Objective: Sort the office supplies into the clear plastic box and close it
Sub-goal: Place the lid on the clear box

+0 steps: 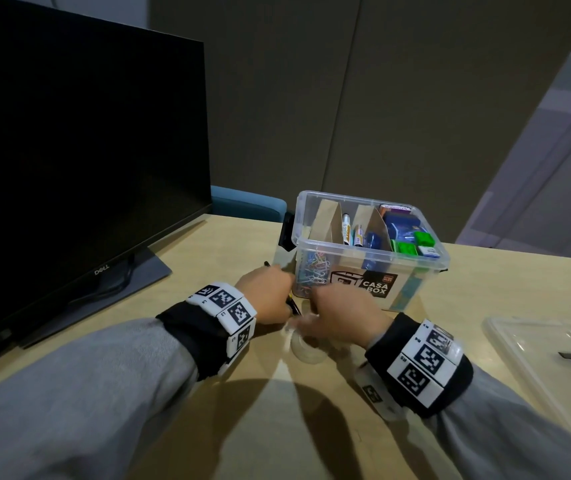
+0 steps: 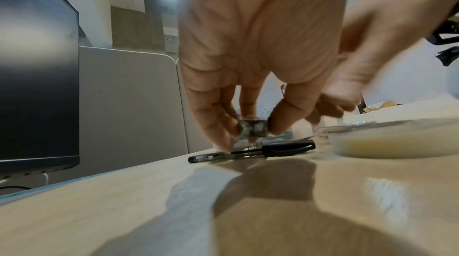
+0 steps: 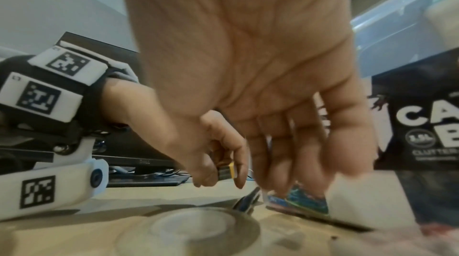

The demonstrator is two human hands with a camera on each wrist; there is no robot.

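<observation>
The left hand (image 2: 248,44) pinches a small block, possibly a staple box (image 2: 253,128), just above a black pen (image 2: 250,151) on the desk (image 1: 242,410). The right hand (image 1: 342,317) hovers with relaxed fingers over a tape roll (image 1: 306,349); blur hides any contact. The clear plastic box (image 1: 439,252) stands open just beyond, its lid (image 1: 519,341) well apart.

Risk: the two hands crowd one spot; a bump could loosen the pinch or roll the pen.

Only the wrist views show the pinched block; the head view alone shows the box compartments.
</observation>
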